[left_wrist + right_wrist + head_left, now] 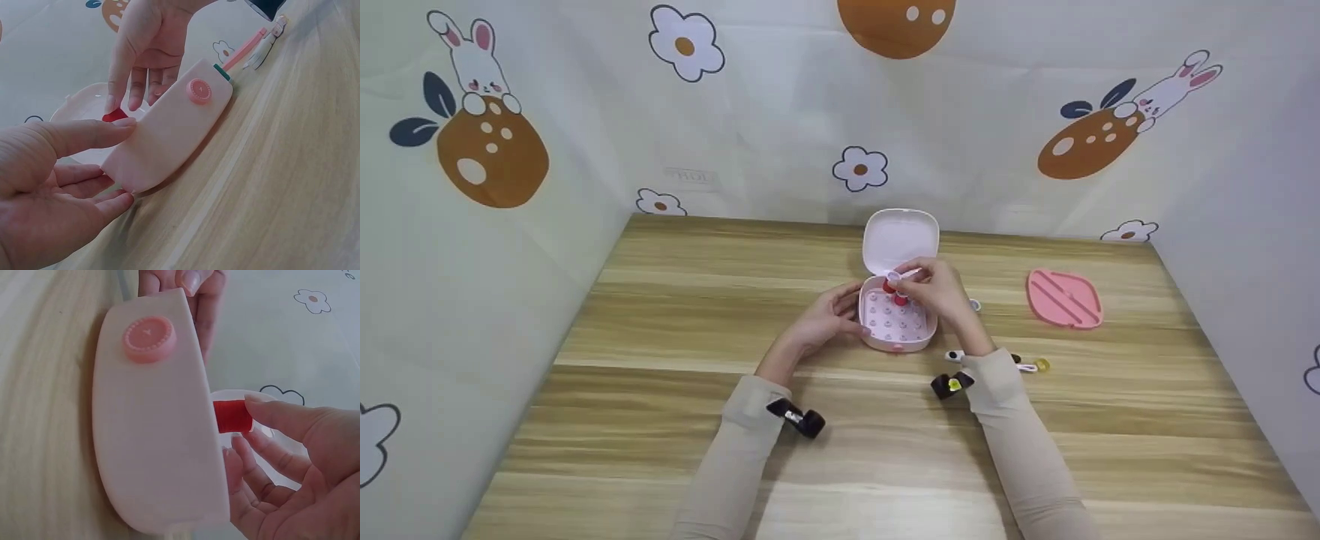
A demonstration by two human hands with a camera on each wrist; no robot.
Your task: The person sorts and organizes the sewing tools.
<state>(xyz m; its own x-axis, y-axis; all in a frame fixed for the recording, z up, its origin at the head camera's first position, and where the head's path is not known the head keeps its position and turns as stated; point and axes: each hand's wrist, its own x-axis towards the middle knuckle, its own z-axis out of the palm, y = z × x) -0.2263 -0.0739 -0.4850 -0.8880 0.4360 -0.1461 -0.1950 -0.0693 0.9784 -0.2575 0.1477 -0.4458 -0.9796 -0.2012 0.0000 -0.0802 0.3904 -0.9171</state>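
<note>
Pink box (898, 322) open at table (660, 390) centre, lid up. Left hand (829, 319) steadies box's left side, fingers straight. Right hand (937, 289) above box, pinching red spool (232, 415).

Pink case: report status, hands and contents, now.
Left hand steadies the open pink case by its side, fingers straight. Right hand pinches a red spool over the pegs. Nothing in the way; pink tray lies apart.

Your way to the pink box (898, 324) is open from the table's (660, 450) near edge. Its raised lid (901, 238) blocks the far side; small tools (1031, 365) crowd the right.
</note>
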